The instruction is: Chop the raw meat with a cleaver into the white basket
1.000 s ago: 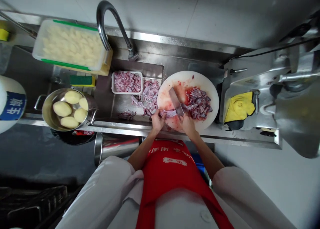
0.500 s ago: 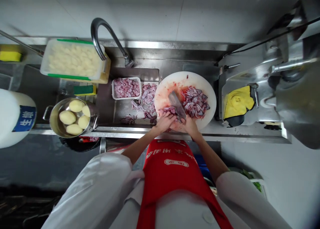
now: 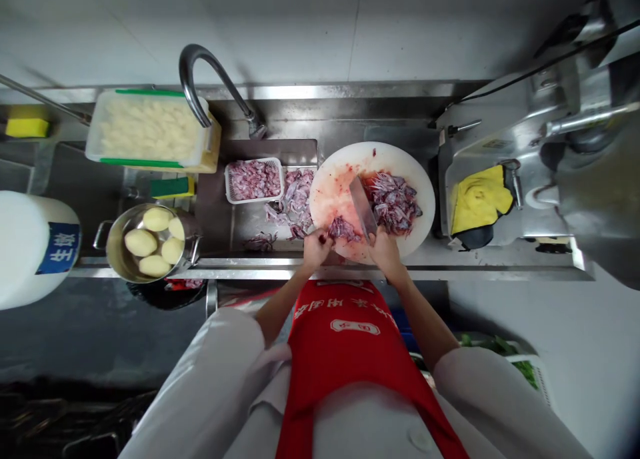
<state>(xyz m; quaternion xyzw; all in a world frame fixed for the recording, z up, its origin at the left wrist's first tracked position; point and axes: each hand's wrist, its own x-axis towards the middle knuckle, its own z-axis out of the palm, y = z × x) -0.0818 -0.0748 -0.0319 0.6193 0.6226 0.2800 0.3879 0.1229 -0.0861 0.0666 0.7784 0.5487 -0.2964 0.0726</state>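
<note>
My right hand (image 3: 386, 251) grips a cleaver (image 3: 362, 204), its broad blade over the round white cutting board (image 3: 340, 159). To the blade's right lies a heap of purplish squid pieces with tentacles (image 3: 395, 202). A smaller cut portion of squid (image 3: 344, 228) rests left of the blade. At the board's lower left edge is my left hand (image 3: 316, 248), closed with fingertips pinched together; what they hold, if anything, is too small to make out. More squid (image 3: 299, 195) lies loose in the sink, beside a white basket (image 3: 281, 179) full of squid pieces.
A curved faucet (image 3: 215, 59) arches over the sink. To the left stand a lidded tub (image 3: 210, 155), a green-and-yellow sponge (image 3: 173, 187), a pot of peeled potatoes (image 3: 120, 259) and a white bucket (image 3: 25, 245). A yellow cloth (image 3: 480, 195) lies on metal equipment at the right.
My left hand has moved off the squid, left to the board's edge, and its fingers have closed. The cleaver has shifted slightly right, away from the smaller portion. The view has shifted slightly.
</note>
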